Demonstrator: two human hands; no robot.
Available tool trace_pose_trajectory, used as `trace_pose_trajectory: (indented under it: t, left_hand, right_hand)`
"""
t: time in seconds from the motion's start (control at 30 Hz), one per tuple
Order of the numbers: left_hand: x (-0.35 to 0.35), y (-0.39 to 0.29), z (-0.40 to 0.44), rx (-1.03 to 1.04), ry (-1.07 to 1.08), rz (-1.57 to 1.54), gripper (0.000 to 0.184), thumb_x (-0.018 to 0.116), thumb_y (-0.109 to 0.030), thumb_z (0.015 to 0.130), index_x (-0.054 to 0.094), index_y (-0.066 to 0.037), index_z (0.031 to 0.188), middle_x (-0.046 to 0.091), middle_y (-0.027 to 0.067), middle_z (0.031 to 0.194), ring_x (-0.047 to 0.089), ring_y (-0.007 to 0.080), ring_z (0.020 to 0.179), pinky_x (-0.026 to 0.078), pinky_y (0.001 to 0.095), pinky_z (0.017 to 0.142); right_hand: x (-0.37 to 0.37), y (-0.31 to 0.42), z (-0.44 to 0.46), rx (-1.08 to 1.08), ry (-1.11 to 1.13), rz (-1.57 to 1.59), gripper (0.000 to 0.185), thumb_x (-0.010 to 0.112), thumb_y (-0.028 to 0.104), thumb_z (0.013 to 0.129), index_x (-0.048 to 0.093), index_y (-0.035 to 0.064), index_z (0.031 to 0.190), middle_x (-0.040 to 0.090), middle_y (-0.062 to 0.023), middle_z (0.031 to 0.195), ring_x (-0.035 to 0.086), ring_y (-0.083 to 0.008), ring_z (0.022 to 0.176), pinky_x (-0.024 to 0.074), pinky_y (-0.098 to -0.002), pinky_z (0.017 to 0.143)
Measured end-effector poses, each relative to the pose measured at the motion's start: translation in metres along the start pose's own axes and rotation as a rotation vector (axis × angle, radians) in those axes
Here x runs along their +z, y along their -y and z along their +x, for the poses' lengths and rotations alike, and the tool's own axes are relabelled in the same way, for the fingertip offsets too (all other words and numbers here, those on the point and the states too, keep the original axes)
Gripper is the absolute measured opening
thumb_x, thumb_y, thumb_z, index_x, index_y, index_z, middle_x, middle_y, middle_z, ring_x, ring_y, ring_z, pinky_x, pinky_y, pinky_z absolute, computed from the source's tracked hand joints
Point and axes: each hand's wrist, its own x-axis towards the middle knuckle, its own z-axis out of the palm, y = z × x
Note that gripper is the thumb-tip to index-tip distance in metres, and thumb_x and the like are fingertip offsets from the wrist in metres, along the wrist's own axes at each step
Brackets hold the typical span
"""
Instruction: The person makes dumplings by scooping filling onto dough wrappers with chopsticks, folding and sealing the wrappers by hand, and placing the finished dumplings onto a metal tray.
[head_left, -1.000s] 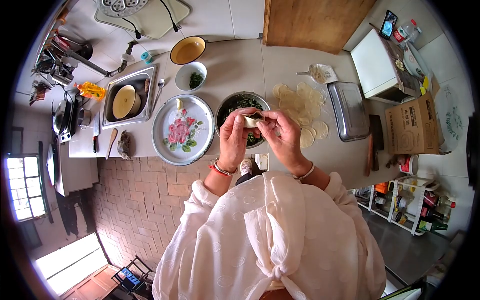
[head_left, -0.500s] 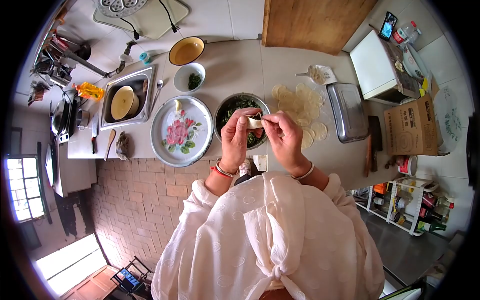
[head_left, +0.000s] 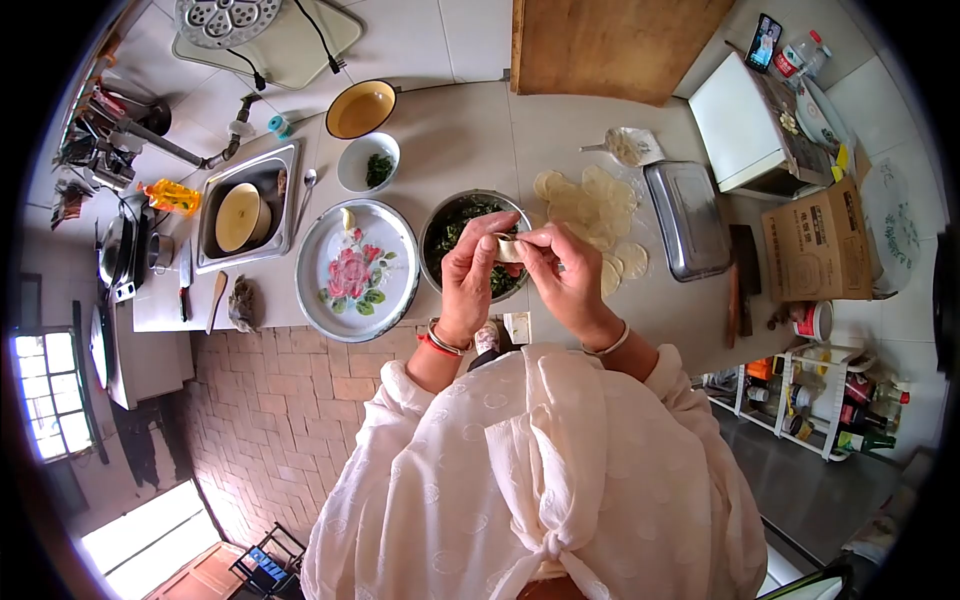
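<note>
A small pale dumpling (head_left: pixel 508 249) is held between both hands, above a metal bowl (head_left: pixel 428 262) of chopped green filling. My left hand (head_left: pixel 470 275) wraps its fingers round the dumpling's left side. With thumb and forefinger my right hand (head_left: pixel 565 275) pinches the right end. Left of the bowl lies a floral enamel tray (head_left: pixel 350 275) with one folded dumpling (head_left: pixel 348 218) near its far rim. Thin round wrappers (head_left: pixel 592 205) overlap on the counter to the right of the hands.
A white bowl (head_left: pixel 368 163) with greens and a yellow bowl (head_left: pixel 361 109) stand behind the tray. The sink (head_left: pixel 290 160) is at left, near a knife (head_left: pixel 185 280). A metal pan (head_left: pixel 688 220), a cleaver (head_left: pixel 742 280) and a cardboard box (head_left: pixel 818 243) are at right.
The fingers have shifted slightly along the dumpling, and its open edge looks more pressed together. The camera view has turned a little, so the counter items appear shifted left.
</note>
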Motion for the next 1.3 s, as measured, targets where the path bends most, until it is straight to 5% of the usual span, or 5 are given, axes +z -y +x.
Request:
trace_pose_trajectory:
  t: [0.2, 0.77, 1.0, 1.07, 1.3]
  left_hand:
    - [-0.002, 0.001, -0.002, -0.070, 0.002, -0.092, 0.029, 0.048, -0.022, 0.103, 0.061, -0.001, 0.119, 0.060, 0.0088, 0.122, 0.062, 0.0113, 0.090, 0.054, 0.0255, 0.074]
    - [0.002, -0.011, -0.002, 0.067, -0.026, 0.108, 0.015, 0.057, -0.010, 0.098, 0.066, 0.001, 0.103, 0.062, 0.0088, 0.112, 0.060, 0.0102, 0.084, 0.051, 0.0224, 0.068]
    - [-0.002, -0.015, -0.002, 0.020, 0.021, -0.167, 0.052, 0.046, -0.040, 0.101, 0.051, 0.002, 0.131, 0.058, 0.0139, 0.126, 0.056, 0.0211, 0.114, 0.042, 0.0371, 0.101]
    - [-0.004, -0.007, -0.005, 0.019, 0.104, -0.244, 0.065, 0.043, -0.050, 0.100, 0.044, 0.003, 0.136, 0.055, 0.0154, 0.131, 0.050, 0.0236, 0.124, 0.034, 0.0406, 0.110]
    - [0.014, -0.030, -0.010, -0.023, 0.191, -0.088, 0.068, 0.043, -0.051, 0.100, 0.042, 0.004, 0.139, 0.051, 0.0159, 0.137, 0.048, 0.0239, 0.128, 0.035, 0.0388, 0.110]
  right_hand:
    - [-0.001, 0.005, 0.000, -0.185, -0.077, -0.157, 0.009, 0.063, 0.000, 0.088, 0.059, 0.0010, 0.096, 0.062, -0.0123, 0.080, 0.064, -0.0275, 0.062, 0.0489, -0.0333, 0.053]
    - [-0.003, 0.005, 0.005, -0.059, -0.044, -0.041, 0.009, 0.067, 0.007, 0.090, 0.061, 0.0012, 0.095, 0.060, -0.0070, 0.075, 0.054, -0.0116, 0.055, 0.0430, -0.0262, 0.051]
    - [0.004, 0.004, 0.001, 0.025, -0.183, 0.256, 0.005, 0.061, 0.006, 0.094, 0.060, 0.0015, 0.092, 0.060, -0.0016, 0.077, 0.052, -0.0065, 0.062, 0.0434, -0.0221, 0.055]
    - [0.001, 0.012, -0.002, 0.243, -0.143, 0.533, 0.005, 0.059, 0.007, 0.096, 0.060, 0.0035, 0.092, 0.059, 0.0030, 0.080, 0.047, -0.0026, 0.064, 0.0385, -0.0186, 0.054]
    - [0.002, 0.009, -0.006, 0.305, -0.105, 0.651, 0.005, 0.060, 0.009, 0.097, 0.061, 0.0046, 0.094, 0.055, 0.0048, 0.080, 0.040, 0.0001, 0.059, 0.0314, -0.0172, 0.050]
